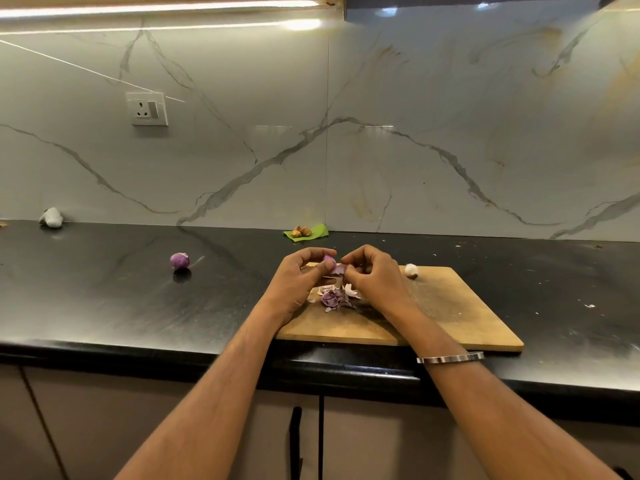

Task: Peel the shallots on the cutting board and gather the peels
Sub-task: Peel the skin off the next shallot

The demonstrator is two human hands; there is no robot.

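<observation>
both hands [334,271] pinch shallot [329,259] between them, above peels [334,296] on cutting board [450,306].

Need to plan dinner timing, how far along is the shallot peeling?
Partly done: a peeled shallot sits on the counter. In hand: left hand holds a shallot while right hand pulls skin. Left: gathering the peels on the cutting board.

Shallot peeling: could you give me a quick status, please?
Left hand holds shallot; right hand pinches its skin. Peels piled on cutting board. Nothing obstructing.
</observation>
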